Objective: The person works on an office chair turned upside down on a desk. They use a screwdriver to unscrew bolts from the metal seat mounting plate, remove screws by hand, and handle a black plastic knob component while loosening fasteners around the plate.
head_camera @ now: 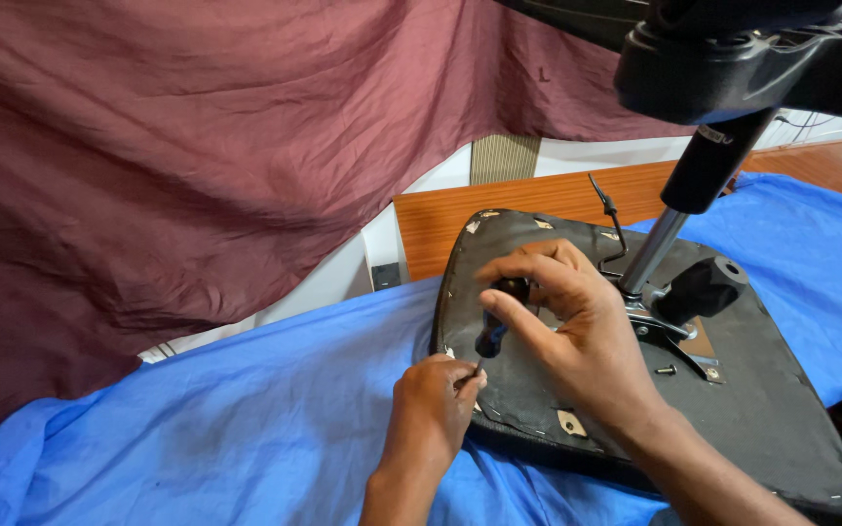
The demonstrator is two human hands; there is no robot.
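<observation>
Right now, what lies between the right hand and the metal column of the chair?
In the head view, only bare black underside of the seat shows between the right hand and the metal column; the loose screw lies lower.

A wrinkled maroon curtain [168, 146] hangs across the left and back. A blue cloth [246, 419] covers the counter. Behind it stands an orange wooden board [528, 200], with a white wall [587, 154] beyond.

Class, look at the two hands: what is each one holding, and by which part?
The right hand grips a screwdriver by its dark handle. The left hand pinches its shaft near the tip, against the upturned chair seat.
</observation>
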